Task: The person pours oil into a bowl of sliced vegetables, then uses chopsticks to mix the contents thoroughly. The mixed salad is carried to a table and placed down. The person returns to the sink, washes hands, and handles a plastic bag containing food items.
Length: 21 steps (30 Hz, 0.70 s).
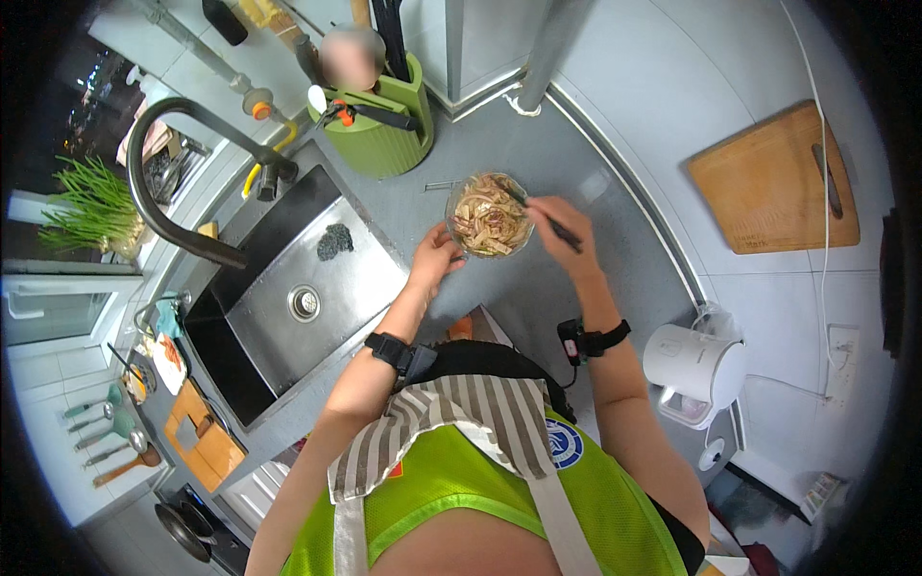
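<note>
A clear round bowl [533,237] of shredded, sauce-coated food [490,216] stands on the grey countertop [374,180], right of the sink. The food includes pale strips and some purplish pieces. My left hand [436,258] holds the bowl's near left side, with the fingers curled against its wall. In my right hand [569,234] is a dark slender utensil [567,236], its far end in the food at the bowl's upper right. Whether it is a pair of chopsticks or a spoon cannot be told.
Left lies a steel sink [266,324] with a dark scouring pad [335,242] and an arched faucet [173,104]. A green utensil holder [378,147] stands behind the bowl. Rightward are a white electric kettle [691,367] and a wooden cutting board [778,180] against the wall.
</note>
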Each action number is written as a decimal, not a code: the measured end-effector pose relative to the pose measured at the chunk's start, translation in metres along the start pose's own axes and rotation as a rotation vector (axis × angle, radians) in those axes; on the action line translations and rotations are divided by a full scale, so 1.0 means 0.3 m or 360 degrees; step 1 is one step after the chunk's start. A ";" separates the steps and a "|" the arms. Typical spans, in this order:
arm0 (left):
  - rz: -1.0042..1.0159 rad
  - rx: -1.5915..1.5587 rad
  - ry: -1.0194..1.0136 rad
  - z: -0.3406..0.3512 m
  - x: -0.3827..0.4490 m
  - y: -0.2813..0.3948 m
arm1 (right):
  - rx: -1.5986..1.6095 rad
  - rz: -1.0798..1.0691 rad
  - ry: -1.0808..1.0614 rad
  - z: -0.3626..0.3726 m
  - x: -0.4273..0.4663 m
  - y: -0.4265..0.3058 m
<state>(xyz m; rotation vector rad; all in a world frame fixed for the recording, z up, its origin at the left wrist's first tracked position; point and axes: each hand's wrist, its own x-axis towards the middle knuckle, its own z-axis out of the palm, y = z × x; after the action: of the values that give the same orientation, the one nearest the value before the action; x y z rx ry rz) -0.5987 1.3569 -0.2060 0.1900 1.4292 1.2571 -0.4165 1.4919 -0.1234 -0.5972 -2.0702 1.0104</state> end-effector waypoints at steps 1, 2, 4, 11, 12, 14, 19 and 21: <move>0.0011 -0.0006 -0.0009 0.003 0.001 0.004 | -0.0002 -0.0183 -0.0033 0.027 0.000 0.000; 0.0018 -0.0012 -0.0017 0.006 0.001 0.006 | -0.0182 -0.0321 -0.0143 0.052 -0.007 -0.001; 0.0014 -0.0032 -0.0038 0.007 -0.002 0.008 | -0.0472 -0.0585 -0.0290 0.084 -0.031 -0.011; 0.0058 -0.0079 -0.0099 -0.005 0.002 -0.002 | -0.0419 -0.0484 -0.0369 0.031 -0.049 -0.013; 0.0056 -0.0062 -0.0071 -0.002 0.003 -0.006 | -0.0460 -0.0482 -0.0401 0.038 -0.044 -0.008; 0.0071 -0.0032 -0.0040 0.003 0.006 -0.012 | -0.0531 -0.0433 -0.0418 0.064 -0.041 -0.002; 0.0002 -0.0086 -0.0089 -0.012 0.005 -0.010 | -0.0351 -0.0373 -0.0522 0.043 -0.074 -0.003; -0.0013 -0.0062 -0.0012 -0.015 -0.001 -0.015 | -0.0184 -0.0338 -0.0302 0.014 -0.074 -0.001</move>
<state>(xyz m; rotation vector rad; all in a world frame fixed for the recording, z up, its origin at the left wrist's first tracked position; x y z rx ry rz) -0.5998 1.3523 -0.2103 0.1620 1.3969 1.2750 -0.4061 1.4749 -0.1340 -0.3390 -2.3152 0.8567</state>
